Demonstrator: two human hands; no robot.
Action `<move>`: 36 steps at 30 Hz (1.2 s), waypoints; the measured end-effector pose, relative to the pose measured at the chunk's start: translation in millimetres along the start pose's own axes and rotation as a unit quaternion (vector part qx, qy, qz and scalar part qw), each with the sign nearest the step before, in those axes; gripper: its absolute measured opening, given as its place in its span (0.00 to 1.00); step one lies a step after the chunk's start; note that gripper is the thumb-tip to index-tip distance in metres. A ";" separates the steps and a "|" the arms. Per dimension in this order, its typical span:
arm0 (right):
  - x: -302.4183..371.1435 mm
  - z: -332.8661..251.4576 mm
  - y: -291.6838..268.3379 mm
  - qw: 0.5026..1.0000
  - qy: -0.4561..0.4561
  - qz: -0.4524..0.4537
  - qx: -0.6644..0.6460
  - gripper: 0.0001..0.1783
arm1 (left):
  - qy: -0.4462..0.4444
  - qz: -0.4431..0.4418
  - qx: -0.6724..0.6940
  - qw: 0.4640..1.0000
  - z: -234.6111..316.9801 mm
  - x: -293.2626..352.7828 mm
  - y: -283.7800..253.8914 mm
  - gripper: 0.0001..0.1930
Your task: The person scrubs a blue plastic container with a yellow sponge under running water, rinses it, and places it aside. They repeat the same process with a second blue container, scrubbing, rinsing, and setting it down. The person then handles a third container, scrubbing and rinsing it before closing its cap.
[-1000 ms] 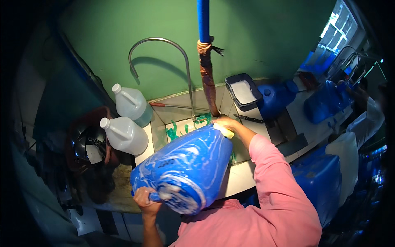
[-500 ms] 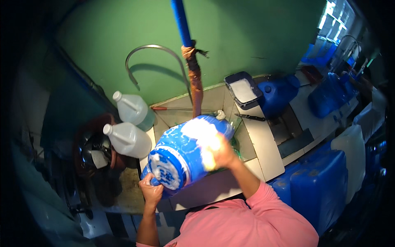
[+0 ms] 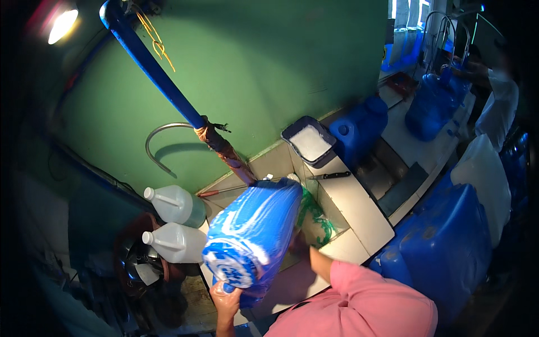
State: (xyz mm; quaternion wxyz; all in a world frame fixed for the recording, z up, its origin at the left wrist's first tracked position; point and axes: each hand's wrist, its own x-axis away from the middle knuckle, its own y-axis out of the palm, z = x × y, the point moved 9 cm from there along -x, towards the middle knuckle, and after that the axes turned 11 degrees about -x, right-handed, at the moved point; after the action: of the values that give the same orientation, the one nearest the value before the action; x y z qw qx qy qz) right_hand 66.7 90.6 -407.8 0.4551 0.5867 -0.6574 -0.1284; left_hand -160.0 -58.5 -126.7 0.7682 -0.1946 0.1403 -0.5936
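Note:
A large blue plastic water container lies tilted over the tiled sink, streaked with white suds. Foam also covers its round lid, which points toward me. My left hand is closed around the small blue spout beside the lid. At the container's right side is my right hand, dark and blurred. Its fingers are hidden, and I cannot tell whether it holds anything. Green netting lies in the sink just beyond that hand.
A black-handled knife rests on the ledge by a dark tub of white stuff. Two translucent jugs stand left. Blue jerrycans are on the right. A wrapped pipe slants to the sink. Another person works far right.
My right hand has moved from the foamy top of the container down to its right side, and the bright lump of foam is gone from there. My left hand keeps its grip. The view has shifted.

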 end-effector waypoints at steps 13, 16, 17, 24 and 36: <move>-91.6 -249.5 46.7 0.982 -0.148 0.099 0.065 0.38 | 0.073 -0.031 -0.442 0.893 -39.2 -123.6 110.5 0.16; -119.9 -322.0 71.3 0.919 -0.312 0.034 0.240 0.40 | 0.127 -0.081 -0.469 0.870 -44.2 -155.5 145.4 0.16; -118.5 -329.3 72.9 0.905 -0.336 0.042 0.259 0.40 | 0.107 -0.103 -0.490 0.859 -49.8 -163.5 157.2 0.15; -23.9 -174.4 96.6 0.697 -0.278 -0.095 0.654 0.30 | 0.250 -0.145 -0.351 0.891 -37.6 -171.3 200.3 0.21; -100.4 -35.6 151.8 0.663 0.128 -0.180 0.715 0.44 | 0.124 0.025 -0.181 0.975 -110.3 -131.6 127.8 0.26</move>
State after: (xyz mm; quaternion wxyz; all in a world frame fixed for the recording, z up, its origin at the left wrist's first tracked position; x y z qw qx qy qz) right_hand -16.4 235.0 -326.4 -0.0571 0.8495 -0.3637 0.3779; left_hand -133.4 82.2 -285.9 0.7117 -0.2521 0.3442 -0.5581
